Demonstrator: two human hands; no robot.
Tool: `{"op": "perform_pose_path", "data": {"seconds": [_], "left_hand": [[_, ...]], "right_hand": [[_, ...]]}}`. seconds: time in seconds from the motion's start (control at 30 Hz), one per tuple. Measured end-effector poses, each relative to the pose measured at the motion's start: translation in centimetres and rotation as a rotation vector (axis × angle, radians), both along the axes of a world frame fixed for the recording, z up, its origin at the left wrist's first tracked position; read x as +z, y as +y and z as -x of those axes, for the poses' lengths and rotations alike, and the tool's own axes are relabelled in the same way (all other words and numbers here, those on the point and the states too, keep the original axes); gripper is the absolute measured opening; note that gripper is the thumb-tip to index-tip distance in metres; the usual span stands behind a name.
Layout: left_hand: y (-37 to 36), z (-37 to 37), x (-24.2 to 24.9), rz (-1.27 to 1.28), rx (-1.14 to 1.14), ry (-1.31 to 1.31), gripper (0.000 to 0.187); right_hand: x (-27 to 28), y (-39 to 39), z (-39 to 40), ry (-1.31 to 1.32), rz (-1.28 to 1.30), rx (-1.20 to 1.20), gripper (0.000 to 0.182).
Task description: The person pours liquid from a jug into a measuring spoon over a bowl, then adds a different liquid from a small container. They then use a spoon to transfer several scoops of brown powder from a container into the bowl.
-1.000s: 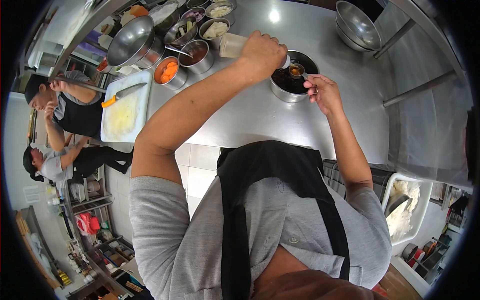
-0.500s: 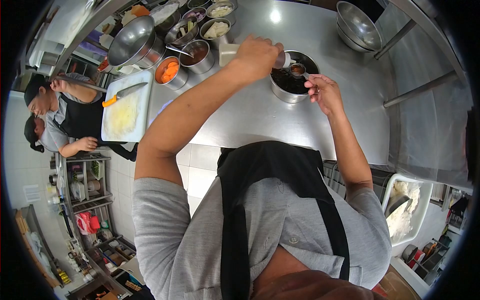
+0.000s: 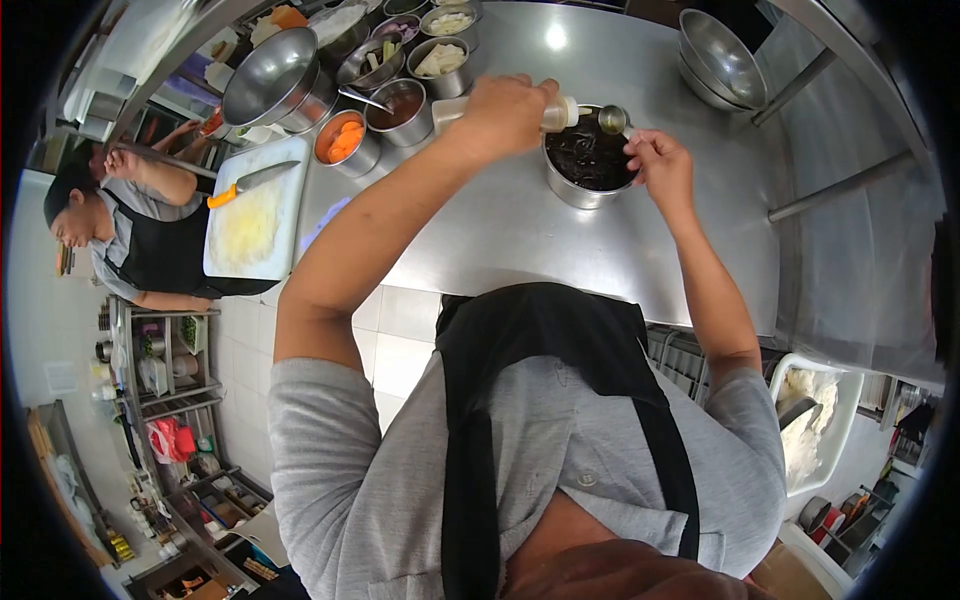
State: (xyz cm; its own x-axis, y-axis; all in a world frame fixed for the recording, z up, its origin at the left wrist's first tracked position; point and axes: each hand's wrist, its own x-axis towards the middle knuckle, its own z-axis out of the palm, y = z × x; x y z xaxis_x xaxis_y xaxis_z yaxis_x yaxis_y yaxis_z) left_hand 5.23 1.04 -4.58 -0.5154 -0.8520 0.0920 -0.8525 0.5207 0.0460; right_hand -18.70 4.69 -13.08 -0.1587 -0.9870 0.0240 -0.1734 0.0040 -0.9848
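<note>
My left hand (image 3: 503, 115) is wrapped around a translucent squeeze bottle (image 3: 553, 113), held on its side with the white cap pointing right over the pot's rim. My right hand (image 3: 661, 165) pinches the handle of a small round metal measuring spoon (image 3: 613, 120). The spoon's bowl is just right of the bottle's tip, above the far side of a round metal pot (image 3: 583, 197). Dark, glossy strips or liquid (image 3: 590, 155) fill much of that pot, which stands on the steel table.
Metal containers stand left: carrots (image 3: 345, 140), red-brown sauce with a spoon (image 3: 403, 110), pale pieces (image 3: 440, 60). A knife (image 3: 250, 185) lies on a white cutting board (image 3: 250, 235). Metal bowls (image 3: 722, 60) sit far right. A person in an apron (image 3: 150, 225) stands left.
The measuring spoon has shifted away from me and slightly right; the brown liquid seen in it before no longer shows. Brown liquid no longer shows near the bottle's cap end.
</note>
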Motion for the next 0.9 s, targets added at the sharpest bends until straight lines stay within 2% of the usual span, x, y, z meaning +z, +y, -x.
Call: {"op": "perform_pose_path", "data": {"seconds": [0.1,0.2,0.4,0.5,0.9], "left_hand": [[0.0,0.4,-1.1,0.148,-0.058,-0.113,0.053],[0.4,1.0,-1.4,0.270,-0.147,-0.191,0.035],[0.3,2.3,-0.9,0.264,-0.189,-0.237,0.025],[0.3,2.4,-0.4,0.245,-0.192,-0.243,0.032],[-0.1,2.2,-0.3,0.221,-0.203,-0.191,0.028]], "right_hand": [[-0.1,0.4,0.0,-0.365,-0.251,0.069,0.016],[-0.5,0.9,-0.2,-0.413,-0.293,0.084,0.016],[-0.3,1.3,-0.1,-0.437,-0.295,0.078,0.016],[-0.4,1.3,-0.1,-0.442,-0.304,0.076,0.015],[-0.1,1.4,-0.1,-0.442,-0.310,0.079,0.014]]}}
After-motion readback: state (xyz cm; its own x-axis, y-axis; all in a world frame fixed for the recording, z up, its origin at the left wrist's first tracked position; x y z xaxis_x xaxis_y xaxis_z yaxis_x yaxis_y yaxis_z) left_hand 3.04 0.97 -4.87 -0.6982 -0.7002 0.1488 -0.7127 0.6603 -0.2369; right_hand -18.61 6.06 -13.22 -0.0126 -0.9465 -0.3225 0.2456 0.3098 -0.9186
